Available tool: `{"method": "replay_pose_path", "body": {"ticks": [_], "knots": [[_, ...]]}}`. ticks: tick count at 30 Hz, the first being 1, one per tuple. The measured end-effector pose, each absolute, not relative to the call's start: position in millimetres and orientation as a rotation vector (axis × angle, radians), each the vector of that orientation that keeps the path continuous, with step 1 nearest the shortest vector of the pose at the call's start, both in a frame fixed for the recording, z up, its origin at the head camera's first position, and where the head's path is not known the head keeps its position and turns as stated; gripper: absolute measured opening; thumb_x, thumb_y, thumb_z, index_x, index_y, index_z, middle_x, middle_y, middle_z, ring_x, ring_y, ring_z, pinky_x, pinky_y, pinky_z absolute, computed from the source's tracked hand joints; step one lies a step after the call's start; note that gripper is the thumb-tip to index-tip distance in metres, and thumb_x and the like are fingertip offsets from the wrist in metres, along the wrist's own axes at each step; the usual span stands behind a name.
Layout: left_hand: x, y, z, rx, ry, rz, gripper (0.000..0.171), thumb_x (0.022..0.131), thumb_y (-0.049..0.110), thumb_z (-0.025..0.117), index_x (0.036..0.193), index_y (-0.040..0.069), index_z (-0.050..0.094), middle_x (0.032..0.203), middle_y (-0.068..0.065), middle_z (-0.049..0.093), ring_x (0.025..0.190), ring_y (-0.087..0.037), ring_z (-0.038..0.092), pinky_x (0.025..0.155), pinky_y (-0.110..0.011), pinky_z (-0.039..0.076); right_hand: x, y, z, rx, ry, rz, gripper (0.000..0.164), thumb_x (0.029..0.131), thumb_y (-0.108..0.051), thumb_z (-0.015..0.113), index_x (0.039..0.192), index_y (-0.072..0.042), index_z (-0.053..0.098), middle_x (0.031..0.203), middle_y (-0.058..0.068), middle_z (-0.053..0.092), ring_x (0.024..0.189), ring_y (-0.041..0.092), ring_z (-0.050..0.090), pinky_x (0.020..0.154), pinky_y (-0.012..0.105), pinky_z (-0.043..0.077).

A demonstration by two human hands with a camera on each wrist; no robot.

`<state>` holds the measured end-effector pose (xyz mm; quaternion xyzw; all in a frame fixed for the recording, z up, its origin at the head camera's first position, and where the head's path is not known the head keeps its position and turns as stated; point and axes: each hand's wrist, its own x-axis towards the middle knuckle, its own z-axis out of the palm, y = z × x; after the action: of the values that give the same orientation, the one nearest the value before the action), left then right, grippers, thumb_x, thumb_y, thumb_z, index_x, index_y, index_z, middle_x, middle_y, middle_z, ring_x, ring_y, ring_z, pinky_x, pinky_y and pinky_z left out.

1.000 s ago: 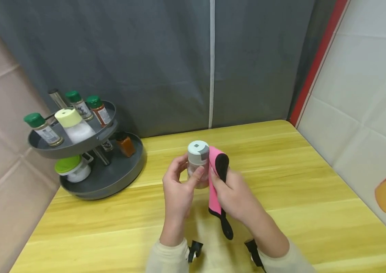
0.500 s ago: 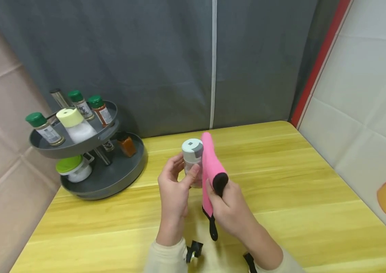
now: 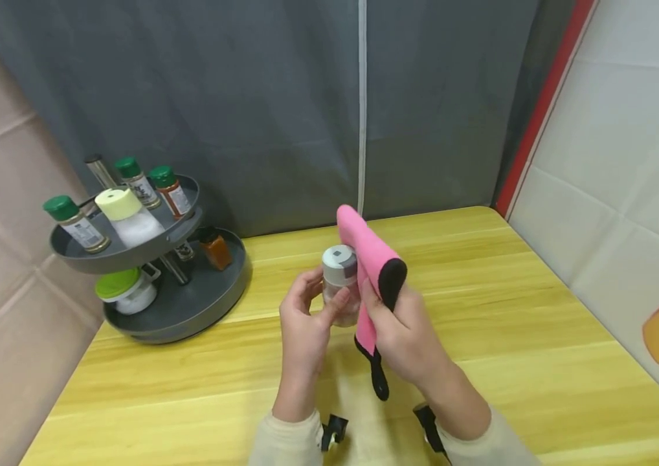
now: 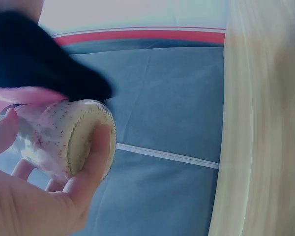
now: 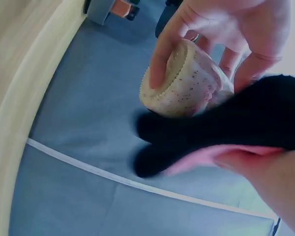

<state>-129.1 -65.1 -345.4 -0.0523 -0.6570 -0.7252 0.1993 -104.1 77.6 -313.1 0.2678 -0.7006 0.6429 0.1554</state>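
Observation:
My left hand point(image 3: 304, 333) grips a clear seasoning jar point(image 3: 339, 277) with a pale grey lid, upright above the table. The left wrist view shows specks on the jar's glass point(image 4: 46, 135) and one finger pressed against its base. In my right hand point(image 3: 408, 336) is a folded pink cloth point(image 3: 371, 249) with black edging and a hanging loop, pinched between thumb and fingers. The cloth lies against the jar's right side, covering part of it. From the right wrist, the cloth's dark side point(image 5: 226, 118) blurs across the jar's wall.
On the left stands a two-tier grey turntable rack point(image 3: 189, 317). Green-capped spice bottles point(image 3: 81, 226) and a yellow-capped shaker point(image 3: 131, 217) sit on its upper tier; a green-lidded pot point(image 3: 125, 291) is below. A grey curtain point(image 3: 259, 116) hangs behind the wooden table point(image 3: 516, 336).
The cloth has slid upward along the jar, its top now higher than the lid. Both hands shifted slightly left, then back right. The grips stay the same.

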Motion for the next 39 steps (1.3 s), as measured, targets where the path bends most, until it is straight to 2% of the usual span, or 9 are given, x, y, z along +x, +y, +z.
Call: {"method": "replay_pose_path", "body": {"ticks": [3,8,14,21,23,29,31,34,39], "knots": [[-125.0,-63.7,-344.5,-0.160,-1.804,-2.094,0.039,0.085,0.005,0.081,0.122,0.008,0.069,0.122,-0.007,0.067,0.118,-0.027,0.057,0.092,-0.044,0.054,-99.5,70.9,-319.9,0.863,-1.838,1.803,0.045,0.101,0.006,0.048,0.145,-0.002,0.046,0.116,0.011,0.063,0.094,0.022,0.060,0.077,0.025,0.052],[-121.4,-64.1,-338.4,-0.193,-1.693,-2.111,0.040,0.084,0.001,0.080,0.122,0.004,0.068,0.120,-0.011,0.066,0.116,-0.030,0.055,0.086,-0.039,0.056,-92.7,62.9,-345.4,0.785,-1.955,1.756,0.027,0.103,0.000,0.051,0.130,0.000,0.052,0.079,0.002,0.054,0.063,0.012,0.054,0.058,0.027,0.050],[-124.7,-69.0,-338.5,-0.183,-1.649,-2.051,0.040,0.083,-0.003,0.080,0.121,0.000,0.068,0.120,-0.010,0.066,0.114,-0.030,0.056,0.100,-0.048,0.044,-99.0,69.0,-349.4,0.524,-2.250,1.897,0.034,0.108,-0.024,0.050,0.136,-0.006,0.056,0.109,0.010,0.066,0.094,0.020,0.064,0.080,0.033,0.055],[-125.6,-66.2,-342.7,-0.183,-1.768,-2.035,0.040,0.084,0.004,0.082,0.121,0.006,0.068,0.122,-0.007,0.066,0.115,-0.029,0.056,0.101,-0.050,0.044,-103.2,74.6,-321.6,0.581,-2.183,1.794,0.041,0.106,-0.017,0.053,0.146,-0.012,0.051,0.102,0.012,0.061,0.086,0.023,0.059,0.072,0.034,0.052],[-124.6,-65.0,-343.0,-0.164,-1.794,-2.040,0.040,0.084,0.005,0.082,0.121,0.007,0.069,0.123,-0.006,0.066,0.117,-0.028,0.055,0.099,-0.047,0.047,-102.1,72.4,-314.0,0.677,-2.060,1.739,0.048,0.104,-0.009,0.054,0.150,-0.011,0.046,0.118,0.011,0.062,0.099,0.024,0.060,0.081,0.033,0.054],[-123.0,-64.4,-343.4,-0.149,-1.712,-2.116,0.040,0.084,0.001,0.080,0.122,0.006,0.069,0.122,-0.010,0.065,0.116,-0.029,0.055,0.078,-0.036,0.059,-97.7,61.1,-320.9,0.842,-1.915,1.564,0.069,0.097,0.005,0.057,0.158,-0.004,0.028,0.165,0.007,0.025,0.149,0.027,0.031,0.119,0.037,0.026],[-123.0,-66.1,-342.9,-0.151,-1.689,-2.110,0.040,0.084,0.001,0.080,0.123,0.006,0.069,0.122,-0.011,0.066,0.115,-0.030,0.056,0.072,-0.034,0.060,-94.9,59.9,-331.1,0.781,-2.019,1.526,0.063,0.099,-0.002,0.058,0.156,-0.004,0.033,0.160,0.007,0.035,0.140,0.023,0.044,0.114,0.035,0.036],[-122.9,-70.3,-342.9,-0.142,-1.645,-2.114,0.042,0.087,0.005,0.079,0.128,0.007,0.068,0.121,-0.014,0.068,0.113,-0.031,0.059,0.069,-0.034,0.060,-91.8,61.2,-344.1,0.653,-2.181,1.575,0.039,0.103,-0.013,0.058,0.140,-0.003,0.054,0.125,0.010,0.063,0.106,0.019,0.062,0.091,0.032,0.053],[-123.7,-76.6,-346.0,-0.152,-1.591,-2.169,0.045,0.094,0.014,0.073,0.137,0.010,0.060,0.126,-0.015,0.067,0.116,-0.032,0.061,0.081,-0.042,0.058,-91.5,68.3,-354.2,0.483,-2.256,1.947,0.027,0.106,-0.022,0.054,0.128,-0.006,0.060,0.094,0.011,0.062,0.081,0.020,0.062,0.070,0.032,0.056]]}}
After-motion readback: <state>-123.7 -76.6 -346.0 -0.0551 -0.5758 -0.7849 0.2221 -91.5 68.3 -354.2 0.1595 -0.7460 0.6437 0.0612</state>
